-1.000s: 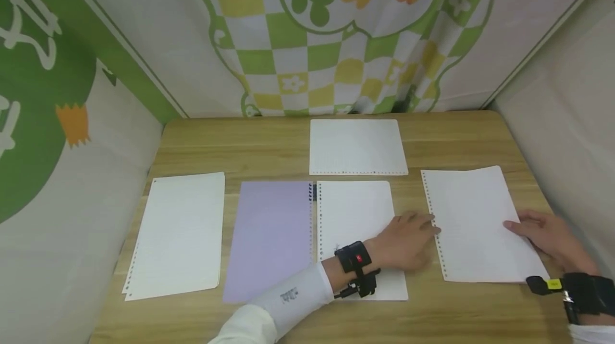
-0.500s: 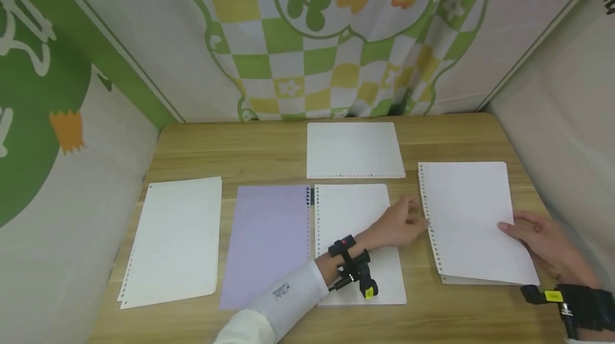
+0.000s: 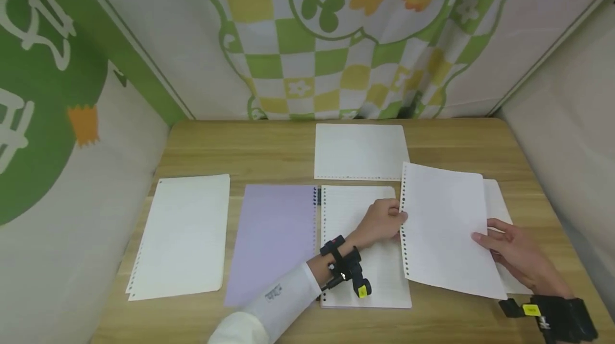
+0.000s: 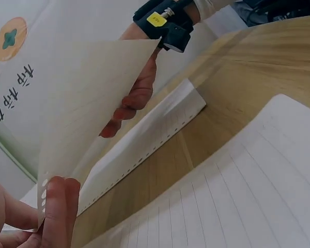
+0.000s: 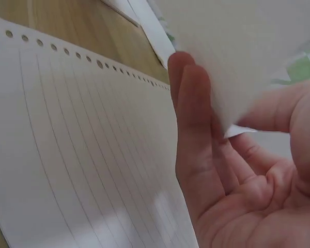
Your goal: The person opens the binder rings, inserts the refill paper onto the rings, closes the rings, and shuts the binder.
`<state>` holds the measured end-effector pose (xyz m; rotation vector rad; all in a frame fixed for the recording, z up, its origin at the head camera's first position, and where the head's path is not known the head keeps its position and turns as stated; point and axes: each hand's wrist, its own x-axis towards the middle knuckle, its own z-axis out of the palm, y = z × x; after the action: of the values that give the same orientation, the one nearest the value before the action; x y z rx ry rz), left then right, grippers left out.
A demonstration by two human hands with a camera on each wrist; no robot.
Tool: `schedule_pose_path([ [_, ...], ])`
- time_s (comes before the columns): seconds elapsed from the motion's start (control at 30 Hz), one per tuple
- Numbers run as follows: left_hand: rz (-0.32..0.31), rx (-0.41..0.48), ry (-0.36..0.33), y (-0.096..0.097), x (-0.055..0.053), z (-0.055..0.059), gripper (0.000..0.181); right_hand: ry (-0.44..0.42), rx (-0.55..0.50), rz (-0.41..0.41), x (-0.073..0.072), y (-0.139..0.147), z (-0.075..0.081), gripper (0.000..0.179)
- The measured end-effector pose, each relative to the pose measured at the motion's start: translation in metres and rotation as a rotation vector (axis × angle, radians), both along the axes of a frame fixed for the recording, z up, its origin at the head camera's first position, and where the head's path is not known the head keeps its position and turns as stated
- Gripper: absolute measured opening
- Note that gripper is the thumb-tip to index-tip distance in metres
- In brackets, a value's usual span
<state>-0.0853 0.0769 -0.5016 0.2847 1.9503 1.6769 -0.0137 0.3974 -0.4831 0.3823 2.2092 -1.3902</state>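
A loose-leaf sheet [image 3: 444,226] with punched holes down its left edge is held up between both hands. My left hand [image 3: 381,220] pinches the holed edge between thumb and fingers, and my right hand [image 3: 514,253] pinches the opposite edge. In the right wrist view the thumb and fingers of the right hand [image 5: 237,170] close on the paper's edge. Beneath it on the table lies another lined sheet [image 3: 497,205], mostly hidden in the head view. Left of it is an open binder notebook with a purple cover [image 3: 274,242] and lined pages [image 3: 360,274], partly under my left forearm.
A small stack of punched sheets [image 3: 180,237] lies on the left of the wooden table [image 3: 269,151]. One more sheet [image 3: 360,149] lies sideways at the back. A checkered curtain [image 3: 307,55] hangs behind, with fabric walls on both sides.
The top sheet has been lifted off the right-hand pile and carried left, baring the sheet below. My left hand now pinches its holed edge; both hands have moved left.
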Motion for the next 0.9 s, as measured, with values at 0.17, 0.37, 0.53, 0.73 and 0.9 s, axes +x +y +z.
schedule_pose_path([
  [0.17, 0.014, -0.052, 0.035, -0.019, 0.001, -0.004, 0.016, 0.031, -0.009, 0.015, -0.004, -0.014, 0.001, 0.079],
  [0.37, 0.017, -0.115, 0.050, -0.044, 0.006, -0.003, 0.015, 0.089, -0.004, -0.042, -0.014, -0.039, 0.004, 0.077],
  [0.53, 0.040, -0.156, 0.063, -0.065, 0.010, 0.001, 0.016, 0.109, 0.041, -0.047, -0.020, -0.062, 0.002, 0.076],
  [0.73, 0.058, -0.175, 0.031, -0.092, 0.020, 0.001, 0.015, 0.119, 0.050, -0.036, -0.022, -0.088, -0.002, 0.072],
  [0.9, 0.073, -0.177, -0.016, -0.117, 0.027, 0.003, 0.032, 0.123, -0.008, -0.020, -0.023, -0.109, -0.006, 0.070],
])
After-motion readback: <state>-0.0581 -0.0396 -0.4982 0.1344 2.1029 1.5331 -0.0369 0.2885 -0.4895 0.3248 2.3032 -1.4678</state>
